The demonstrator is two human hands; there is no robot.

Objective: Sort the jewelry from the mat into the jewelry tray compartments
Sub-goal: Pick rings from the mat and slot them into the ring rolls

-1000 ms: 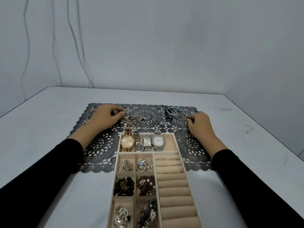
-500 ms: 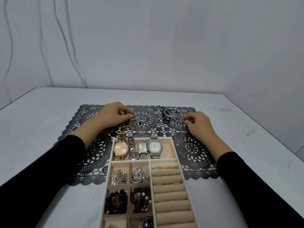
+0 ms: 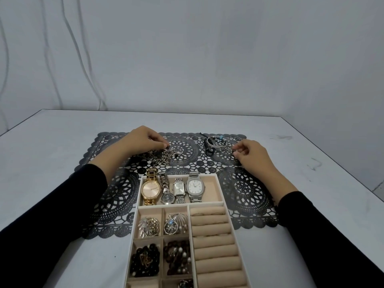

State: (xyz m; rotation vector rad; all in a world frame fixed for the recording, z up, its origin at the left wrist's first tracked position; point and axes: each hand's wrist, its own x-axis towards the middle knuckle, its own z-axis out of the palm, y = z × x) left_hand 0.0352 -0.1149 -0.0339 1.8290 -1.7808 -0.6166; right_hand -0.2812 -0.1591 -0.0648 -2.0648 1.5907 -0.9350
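Hand status first. Your left hand (image 3: 141,140) has its fingers curled, with thumb and fingertips pinched on links at the top of the chains (image 3: 164,157). Your right hand (image 3: 252,155) is likewise curled. Its fingertips appear to pinch a small piece (image 3: 233,151) of metal, too small to identify.

Location of work items: both lie on the mat (image 3: 249,190), toward the far edge of the tabletop (image 3: 62,152). The chains form a loose heap left of centre, directly below your left fingertips, with the long axis roughly parallel to the far edge. The bracelets (image 3: 215,141) sit right of centre, just beside the right fingertips.

Governing relation: the tray (image 3: 220,190) lies between your forearms, toward the near edge from both hands. The left hand is nearer the chains; the right hand is nearer the bracelets. The tray's far compartment holds watches (image 3: 194,187).

Judgement: the chains have likely not cleared the mat. Raise them straight up until the trailing links hang free, then travel toward the near edge. Dragging risks snagging links in the lace cutouts or on the tray wall.
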